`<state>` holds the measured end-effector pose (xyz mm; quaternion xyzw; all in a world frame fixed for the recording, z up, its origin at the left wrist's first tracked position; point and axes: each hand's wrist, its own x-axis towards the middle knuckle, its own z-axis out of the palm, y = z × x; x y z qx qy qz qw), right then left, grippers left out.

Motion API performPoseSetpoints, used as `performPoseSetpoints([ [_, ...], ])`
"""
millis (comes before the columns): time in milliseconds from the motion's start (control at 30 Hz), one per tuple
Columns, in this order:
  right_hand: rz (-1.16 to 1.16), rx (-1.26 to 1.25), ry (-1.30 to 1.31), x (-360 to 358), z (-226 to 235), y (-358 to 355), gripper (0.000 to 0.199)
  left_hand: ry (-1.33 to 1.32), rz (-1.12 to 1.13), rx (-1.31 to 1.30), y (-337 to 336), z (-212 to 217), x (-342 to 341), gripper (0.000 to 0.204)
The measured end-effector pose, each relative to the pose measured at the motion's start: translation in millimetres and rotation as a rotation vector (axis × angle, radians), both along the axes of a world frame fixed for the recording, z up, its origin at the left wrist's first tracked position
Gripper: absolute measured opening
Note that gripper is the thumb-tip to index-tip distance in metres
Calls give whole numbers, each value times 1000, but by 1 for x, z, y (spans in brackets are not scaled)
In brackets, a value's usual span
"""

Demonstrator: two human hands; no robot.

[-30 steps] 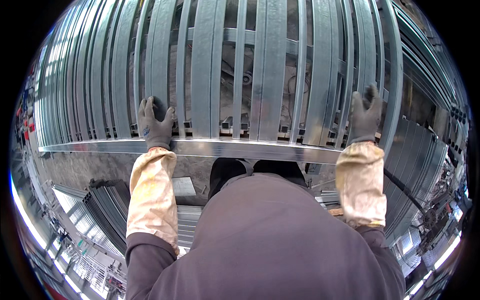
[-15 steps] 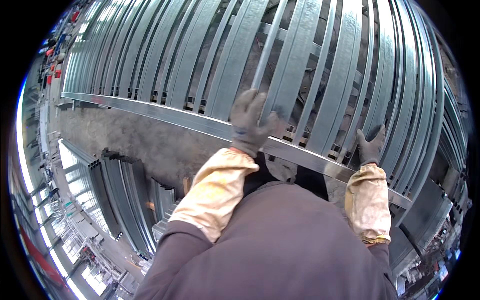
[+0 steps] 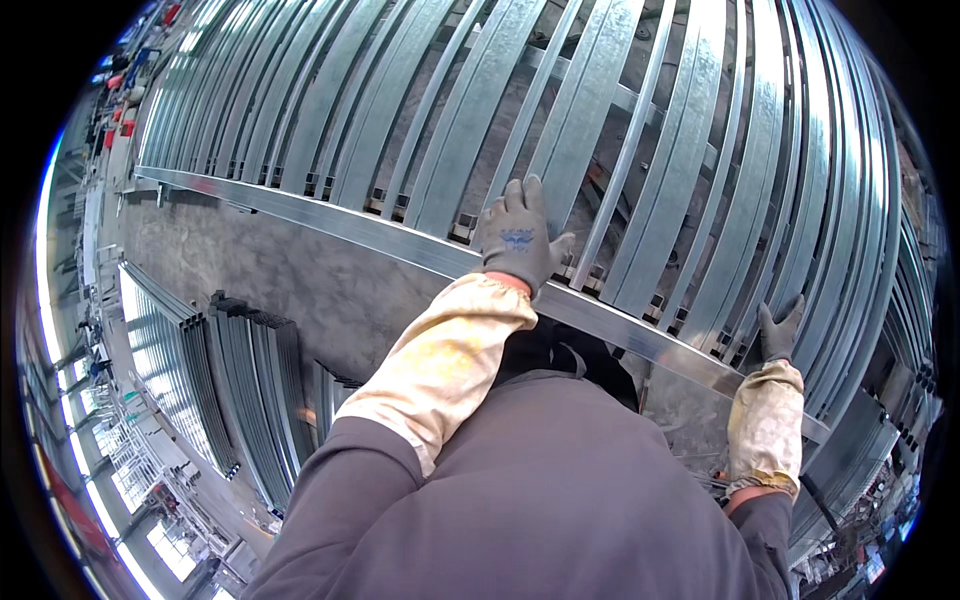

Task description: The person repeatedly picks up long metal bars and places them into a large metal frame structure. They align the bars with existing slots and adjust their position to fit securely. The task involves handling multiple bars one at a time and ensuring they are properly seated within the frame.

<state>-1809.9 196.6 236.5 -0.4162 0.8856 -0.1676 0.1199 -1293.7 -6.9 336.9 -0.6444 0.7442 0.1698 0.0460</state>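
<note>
Long galvanized metal profiles (image 3: 450, 150) lie side by side, with gaps between them, across a metal rail (image 3: 400, 243) that runs along their near ends. My left hand (image 3: 518, 240), in a grey work glove, lies over the near end of one wide profile. Its fingers stretch forward and its thumb points right. Farther right, my right hand (image 3: 782, 332), gloved too, rests by the near ends of profiles on the right side, thumb and fingers apart. Nothing shows in either hand. Pale cloth sleeve covers (image 3: 450, 355) are on both forearms.
At the lower left, stacked dark metal profiles (image 3: 255, 380) lie near the grey floor (image 3: 290, 270). More profiles (image 3: 905, 300) stand at the far right edge. Red items (image 3: 127, 128) and workshop clutter show at the far left.
The view has shifted. My left hand has flattened onto the profile, fingers reaching forward. My right hand has moved right along the near ends.
</note>
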Motion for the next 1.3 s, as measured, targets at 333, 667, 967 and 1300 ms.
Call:
performPoseSetpoints([
  [333, -26, 39, -66, -18, 18, 7, 111, 66, 99, 75, -8, 1, -3, 96],
  [667, 4, -35, -32, 0, 0, 1, 108, 257, -93, -282, -11, -9, 29, 90],
  [967, -234, 335, 241, 53, 13, 21, 99, -146, 48, -203, -76, -30, 113, 95],
  [1300, -355, 266, 254, 62, 4, 22, 95, -7, 101, 16, -97, -19, 115, 107],
])
